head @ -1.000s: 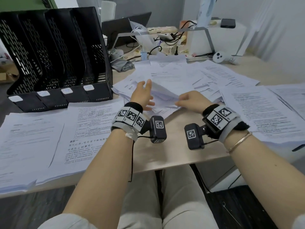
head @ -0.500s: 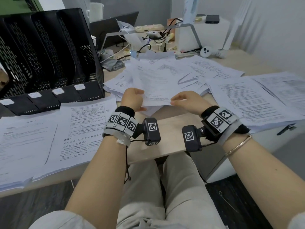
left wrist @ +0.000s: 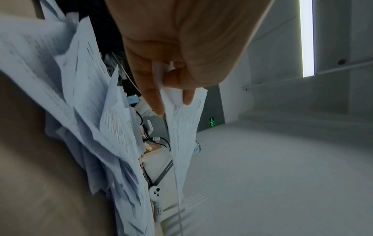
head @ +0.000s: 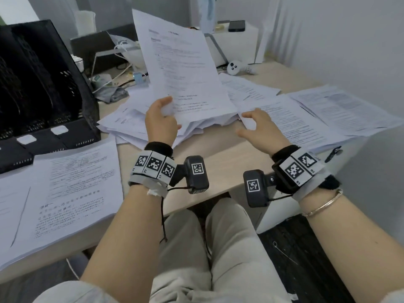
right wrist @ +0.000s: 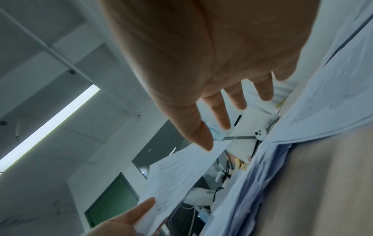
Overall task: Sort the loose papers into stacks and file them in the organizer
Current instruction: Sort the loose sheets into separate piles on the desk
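Observation:
My left hand [head: 161, 119] pinches the lower left corner of a printed sheet [head: 181, 68] and holds it upright above the loose pile of papers [head: 131, 121] in the middle of the desk. The left wrist view shows thumb and fingers [left wrist: 155, 95] clamped on that sheet [left wrist: 183, 127]. My right hand [head: 258, 125] hovers just right of the sheet with fingers spread and holds nothing; its fingers [right wrist: 218, 115] are straight in the right wrist view. The black mesh organizer [head: 41, 88] stands at the left, its slots dark.
Two sorted stacks [head: 72, 184] lie in front of the organizer at the left. More printed sheets [head: 328, 112] cover the right of the desk. Behind are cables, a white controller [head: 234, 67], a white box [head: 238, 42] and a laptop [head: 102, 47].
The sheet, held low over the pile by both hands, has been raised upright by the left hand alone. The right hand let go and drew back to the right, fingers spread.

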Motion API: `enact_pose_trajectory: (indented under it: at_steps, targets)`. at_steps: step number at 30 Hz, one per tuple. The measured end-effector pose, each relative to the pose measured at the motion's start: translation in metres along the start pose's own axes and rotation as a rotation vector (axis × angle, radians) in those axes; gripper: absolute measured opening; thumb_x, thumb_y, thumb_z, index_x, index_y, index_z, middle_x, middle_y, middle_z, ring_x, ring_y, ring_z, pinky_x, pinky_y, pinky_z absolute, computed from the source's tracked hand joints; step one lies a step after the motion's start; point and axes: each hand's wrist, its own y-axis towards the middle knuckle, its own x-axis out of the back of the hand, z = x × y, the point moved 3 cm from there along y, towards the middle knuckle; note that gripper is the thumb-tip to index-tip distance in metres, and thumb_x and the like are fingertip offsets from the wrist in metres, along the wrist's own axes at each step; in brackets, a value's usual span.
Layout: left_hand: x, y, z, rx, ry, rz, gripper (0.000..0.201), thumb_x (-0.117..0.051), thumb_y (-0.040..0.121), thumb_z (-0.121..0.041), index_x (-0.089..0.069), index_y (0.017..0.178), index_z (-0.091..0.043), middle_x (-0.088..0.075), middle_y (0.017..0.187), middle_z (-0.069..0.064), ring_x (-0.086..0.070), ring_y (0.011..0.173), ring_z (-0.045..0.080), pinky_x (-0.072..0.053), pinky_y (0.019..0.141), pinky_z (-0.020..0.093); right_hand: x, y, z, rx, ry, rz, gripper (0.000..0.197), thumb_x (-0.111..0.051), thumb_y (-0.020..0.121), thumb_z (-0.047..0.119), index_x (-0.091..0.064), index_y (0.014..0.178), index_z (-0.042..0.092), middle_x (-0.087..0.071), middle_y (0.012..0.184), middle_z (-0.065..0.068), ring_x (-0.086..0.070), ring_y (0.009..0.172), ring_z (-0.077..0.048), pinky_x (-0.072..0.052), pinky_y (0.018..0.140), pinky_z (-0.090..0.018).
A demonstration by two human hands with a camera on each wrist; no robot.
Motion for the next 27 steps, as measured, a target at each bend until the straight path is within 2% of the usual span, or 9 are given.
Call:
enact_pose_trajectory:
  at_steps: [3, 5, 8, 11, 17, 22, 27]
  targets:
    - [-0.017, -0.002, 0.002, -0.042, -0.016, -0.009, 0.057, -0.030, 0.081, 0.015, -0.052, 0.127, -0.012, -0.044, 0.136, 0.002, -0.051, 0.110, 0.014, -0.057, 0.062, 0.019, 0.008, 0.003, -0.030, -0.108, -0.188, -0.072, 0.058, -0.056, 0.089, 0.029, -0.035, 0.142, 0.024, -0.012, 0.158, -0.004, -0.009, 0.145, -0.028, -0.002, 0.116, -0.050]
    - [-0.026, -0.002, 0.004, -0.058, -0.006, -0.028, 0.054, -0.030, 0.084, 0.012, -0.052, 0.127, -0.013, -0.044, 0.136, 0.002, -0.052, 0.111, 0.016, -0.057, 0.062, 0.020, 0.005, 0.001, -0.048, -0.199, -0.274, -0.018, 0.061, -0.053, 0.089, 0.034, -0.029, 0.145, 0.029, -0.004, 0.159, 0.000, 0.000, 0.146, -0.031, 0.005, 0.114, -0.055]
    - [-0.039, 0.002, 0.011, -0.049, 0.015, -0.025, 0.053, -0.031, 0.086, 0.011, -0.051, 0.128, -0.014, -0.044, 0.136, 0.002, -0.051, 0.115, 0.018, -0.059, 0.068, 0.027, -0.005, -0.005, -0.071, -0.304, -0.373, 0.100, 0.068, -0.051, 0.086, 0.043, -0.023, 0.147, 0.033, -0.003, 0.160, 0.000, 0.003, 0.146, -0.033, 0.005, 0.113, -0.058]
    - [-0.048, 0.004, 0.015, -0.082, 0.057, -0.018, 0.053, -0.032, 0.084, 0.012, -0.050, 0.128, -0.013, -0.043, 0.131, -0.002, -0.048, 0.121, 0.021, -0.058, 0.079, 0.037, -0.012, -0.010, -0.085, -0.330, -0.453, 0.157, 0.071, -0.049, 0.085, 0.050, -0.021, 0.148, 0.033, -0.003, 0.159, -0.002, 0.003, 0.145, -0.034, 0.004, 0.114, -0.059]
    - [-0.050, 0.016, 0.018, -0.071, 0.019, -0.082, 0.059, -0.031, 0.079, 0.012, -0.049, 0.129, -0.015, -0.042, 0.127, -0.006, -0.045, 0.123, 0.017, -0.055, 0.088, 0.038, -0.014, -0.013, -0.090, -0.294, -0.448, 0.164, 0.069, -0.044, 0.086, 0.057, -0.020, 0.147, 0.037, 0.001, 0.160, -0.002, 0.009, 0.145, -0.034, 0.010, 0.113, -0.057]
    - [-0.039, 0.018, 0.016, -0.057, -0.021, -0.138, 0.059, -0.032, 0.082, 0.013, -0.046, 0.133, -0.014, -0.038, 0.130, -0.006, -0.042, 0.123, 0.016, -0.057, 0.069, 0.025, -0.014, -0.014, -0.091, -0.287, -0.447, 0.168, 0.068, -0.045, 0.086, 0.056, -0.020, 0.147, 0.039, 0.001, 0.160, -0.001, 0.009, 0.145, -0.033, 0.010, 0.114, -0.057]
    - [-0.036, 0.015, 0.012, -0.054, -0.032, -0.138, 0.059, -0.033, 0.082, 0.015, -0.047, 0.132, -0.013, -0.037, 0.125, -0.009, -0.042, 0.124, 0.016, -0.058, 0.072, 0.028, -0.013, -0.013, -0.090, -0.292, -0.450, 0.168, 0.068, -0.047, 0.086, 0.052, -0.021, 0.147, 0.038, -0.002, 0.160, -0.002, 0.007, 0.146, -0.032, 0.008, 0.114, -0.057]
